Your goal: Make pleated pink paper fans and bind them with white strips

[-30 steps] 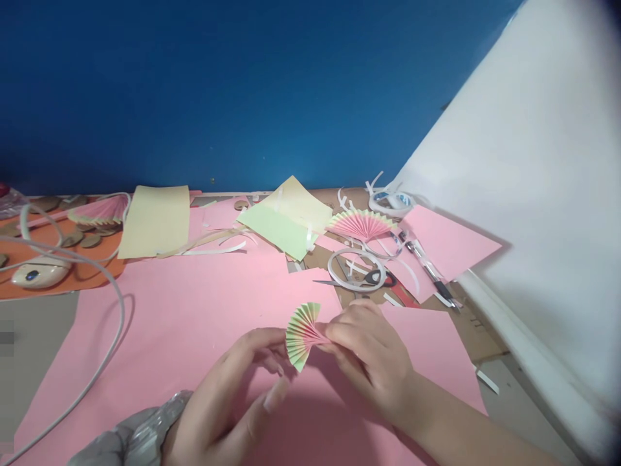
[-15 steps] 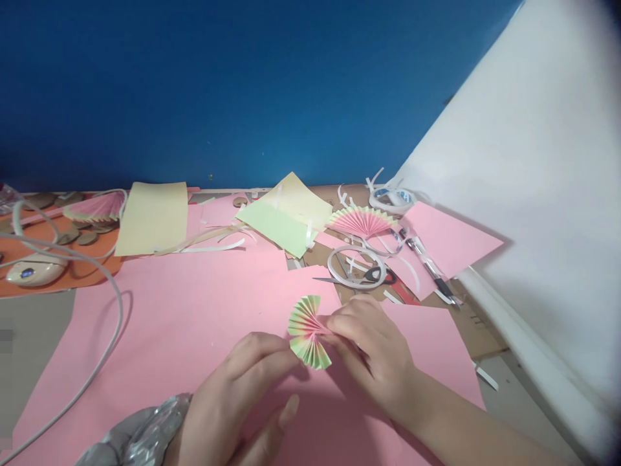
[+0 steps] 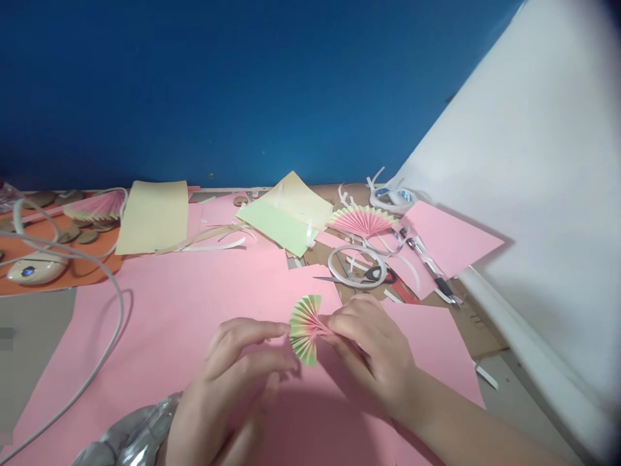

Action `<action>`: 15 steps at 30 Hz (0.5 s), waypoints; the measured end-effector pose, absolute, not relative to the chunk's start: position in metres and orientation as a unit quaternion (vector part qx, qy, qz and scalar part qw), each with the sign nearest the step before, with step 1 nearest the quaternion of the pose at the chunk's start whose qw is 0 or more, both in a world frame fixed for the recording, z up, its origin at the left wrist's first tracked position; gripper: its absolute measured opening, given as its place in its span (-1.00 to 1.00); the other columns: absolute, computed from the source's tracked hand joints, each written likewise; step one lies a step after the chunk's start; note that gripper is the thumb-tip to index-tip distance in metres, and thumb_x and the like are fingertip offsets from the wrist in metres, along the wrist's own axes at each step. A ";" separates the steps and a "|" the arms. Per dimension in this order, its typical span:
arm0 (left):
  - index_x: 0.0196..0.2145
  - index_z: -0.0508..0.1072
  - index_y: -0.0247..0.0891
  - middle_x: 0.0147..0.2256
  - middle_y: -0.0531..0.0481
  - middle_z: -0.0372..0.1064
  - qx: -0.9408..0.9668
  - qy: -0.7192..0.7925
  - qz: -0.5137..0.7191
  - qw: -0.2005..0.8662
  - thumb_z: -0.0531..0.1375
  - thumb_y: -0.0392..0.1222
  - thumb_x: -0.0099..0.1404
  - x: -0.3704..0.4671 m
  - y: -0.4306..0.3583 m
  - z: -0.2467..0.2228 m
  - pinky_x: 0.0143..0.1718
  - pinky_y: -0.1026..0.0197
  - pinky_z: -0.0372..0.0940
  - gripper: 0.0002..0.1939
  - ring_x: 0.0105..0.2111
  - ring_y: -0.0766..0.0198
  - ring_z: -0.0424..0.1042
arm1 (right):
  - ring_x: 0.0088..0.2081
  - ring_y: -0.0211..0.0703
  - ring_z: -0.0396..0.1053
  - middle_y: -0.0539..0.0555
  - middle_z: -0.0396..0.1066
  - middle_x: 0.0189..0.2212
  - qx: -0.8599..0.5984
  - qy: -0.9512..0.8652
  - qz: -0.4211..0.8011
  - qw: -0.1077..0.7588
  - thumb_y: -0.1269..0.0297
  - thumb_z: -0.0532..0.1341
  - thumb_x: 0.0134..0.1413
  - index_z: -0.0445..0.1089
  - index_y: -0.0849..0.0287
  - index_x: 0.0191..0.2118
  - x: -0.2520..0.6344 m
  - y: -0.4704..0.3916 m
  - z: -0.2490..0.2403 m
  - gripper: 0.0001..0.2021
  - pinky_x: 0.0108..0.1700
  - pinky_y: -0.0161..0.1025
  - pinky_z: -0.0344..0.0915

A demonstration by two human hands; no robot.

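A small pleated paper fan (image 3: 305, 329), pink at its narrow end and green along its spread edge, is held above pink paper (image 3: 194, 291). My right hand (image 3: 376, 346) pinches the narrow end between thumb and fingers. On the other side, my left hand (image 3: 233, 382) has its fingers apart, the index fingertip at the fan's green edge; whether it presses on it I cannot tell. A larger pink and yellow-green paper fan (image 3: 363, 221) lies farther back, with scissors (image 3: 373, 277) in front of it, partly under a white ring (image 3: 334, 266).
Green and yellow papers (image 3: 286, 220) lie at the back, a pen (image 3: 429, 265) at the right. A white cable (image 3: 119, 317) loops across the left, near a cream-coloured device (image 3: 39, 268). A blue wall (image 3: 262, 90) and a white panel (image 3: 543, 162) bound the surface.
The fan's lower pleats have swung left, so its outer edge forms a more even half circle. My left fingers have straightened and lifted slightly. My right hand has barely moved.
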State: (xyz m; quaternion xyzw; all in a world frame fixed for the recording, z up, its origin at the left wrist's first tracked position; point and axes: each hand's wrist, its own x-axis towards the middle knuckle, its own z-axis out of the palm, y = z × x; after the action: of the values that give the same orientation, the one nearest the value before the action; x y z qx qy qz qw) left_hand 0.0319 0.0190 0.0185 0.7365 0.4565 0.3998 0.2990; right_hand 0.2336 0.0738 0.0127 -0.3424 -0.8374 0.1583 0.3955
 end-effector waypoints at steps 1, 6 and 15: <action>-0.20 0.40 -0.13 -0.12 -0.08 0.28 0.731 0.464 0.401 0.301 -0.02 -0.43 0.22 0.031 0.019 0.018 -0.06 0.14 0.19 -0.69 -0.02 0.11 0.20 | -0.45 -0.26 0.29 -0.01 0.36 -0.51 -0.340 -0.838 0.158 0.397 0.48 0.13 0.12 0.32 0.17 -0.29 0.234 0.074 0.013 -0.91 -0.30 -0.24 0.13; -0.03 0.26 -0.11 -0.05 -0.06 0.26 0.691 0.490 0.404 0.347 0.03 -0.39 0.26 0.027 0.022 0.014 -0.03 0.19 0.20 -0.66 0.00 0.15 0.22 | -0.46 -0.26 0.29 0.00 0.35 -0.51 -0.323 -0.845 0.163 0.393 0.48 0.12 0.12 0.32 0.20 -0.24 0.234 0.075 0.013 -0.90 -0.31 -0.23 0.12; 0.14 0.18 0.04 -0.05 0.02 0.35 0.684 0.417 0.432 0.414 0.08 -0.27 0.29 0.031 0.021 0.016 -0.09 0.24 0.30 -0.52 -0.06 0.16 0.32 | -0.45 -0.25 0.29 0.00 0.36 -0.51 -0.329 -0.847 0.143 0.392 0.50 0.15 0.09 0.32 0.20 -0.25 0.234 0.074 0.009 -0.89 -0.29 -0.22 0.13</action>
State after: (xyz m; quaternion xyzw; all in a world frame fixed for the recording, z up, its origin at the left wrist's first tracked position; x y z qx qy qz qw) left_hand 0.0307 0.0212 0.0161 0.6840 0.4173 0.4322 0.4138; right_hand 0.2339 0.0742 0.0085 -0.3289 -0.8470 0.1433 0.3923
